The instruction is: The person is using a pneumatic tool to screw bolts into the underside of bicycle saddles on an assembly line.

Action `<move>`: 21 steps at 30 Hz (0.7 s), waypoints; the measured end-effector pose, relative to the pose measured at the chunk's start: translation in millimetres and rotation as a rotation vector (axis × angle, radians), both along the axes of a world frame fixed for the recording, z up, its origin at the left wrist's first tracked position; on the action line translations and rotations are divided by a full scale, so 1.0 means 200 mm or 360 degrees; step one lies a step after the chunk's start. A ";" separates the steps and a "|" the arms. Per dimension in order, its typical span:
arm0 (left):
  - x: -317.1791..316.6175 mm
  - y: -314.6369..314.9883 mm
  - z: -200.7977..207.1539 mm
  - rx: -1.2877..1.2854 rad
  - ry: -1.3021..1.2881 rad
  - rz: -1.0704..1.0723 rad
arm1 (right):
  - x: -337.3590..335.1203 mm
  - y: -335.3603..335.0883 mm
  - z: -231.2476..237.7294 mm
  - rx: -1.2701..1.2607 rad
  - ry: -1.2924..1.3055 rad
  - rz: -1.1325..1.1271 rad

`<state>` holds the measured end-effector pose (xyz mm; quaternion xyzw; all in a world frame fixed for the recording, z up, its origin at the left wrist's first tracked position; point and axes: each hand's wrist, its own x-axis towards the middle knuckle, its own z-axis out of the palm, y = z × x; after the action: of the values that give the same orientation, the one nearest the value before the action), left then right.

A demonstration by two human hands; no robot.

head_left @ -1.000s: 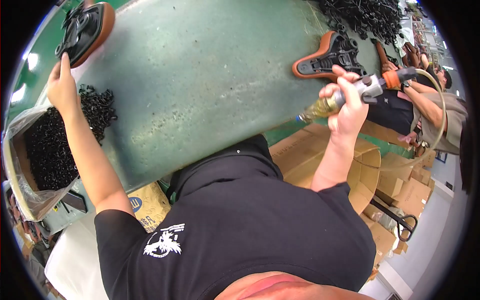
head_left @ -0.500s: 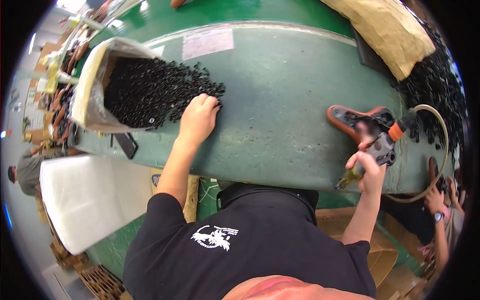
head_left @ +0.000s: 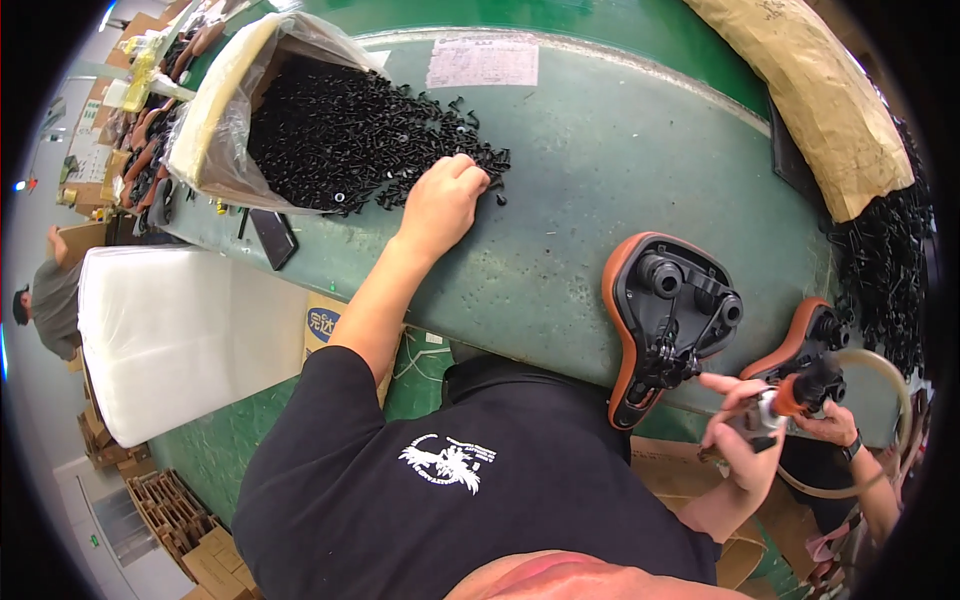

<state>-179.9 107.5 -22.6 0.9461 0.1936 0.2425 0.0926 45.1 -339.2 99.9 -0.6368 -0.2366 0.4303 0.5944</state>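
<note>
My left hand point(head_left: 443, 207) rests at the right edge of a pile of black screws point(head_left: 335, 130), fingers curled together; whatever is between the fingertips is hidden. The screws spill from a plastic-lined box point(head_left: 215, 115) lying on its side. My right hand point(head_left: 742, 440) is closed around a power screwdriver point(head_left: 770, 405) with an orange collar and a hose, partly blurred, its forefinger stretched toward a bicycle saddle point(head_left: 672, 315). That saddle lies upside down near the table's front edge, brown-rimmed, its black springs facing up. The tool is to the saddle's right, apart from it.
A co-worker's hand point(head_left: 832, 425) is close beyond my tool, at a second upturned saddle point(head_left: 790, 345). A paper sack point(head_left: 815, 90) and another heap of black parts point(head_left: 880, 260) are at far right. A phone point(head_left: 273, 238) lies by the box; a paper sheet point(head_left: 482, 62) lies behind.
The screwdriver in my right hand has moved off the saddle toward the lower right. The saddle now lies nearer me, turned lengthwise. A second saddle has come closer. My left hand stays at the screws.
</note>
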 end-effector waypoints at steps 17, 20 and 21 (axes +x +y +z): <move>0.23 -0.86 0.25 -0.3553 -0.0724 -0.1085 | -0.11 0.53 0.19 0.1646 -0.0563 0.0270; 0.26 -0.90 0.22 -0.3083 -0.0696 -0.1133 | -0.12 0.47 0.18 0.1576 -0.0576 0.0194; 0.27 -0.90 0.22 -0.3101 -0.0665 -0.1147 | -0.12 0.46 0.17 0.1564 -0.0586 0.0162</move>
<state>-125.5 -71.6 21.3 0.4043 -0.0074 0.0985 0.9093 20.7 -247.8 134.5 -0.3358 -0.5417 0.1780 0.7497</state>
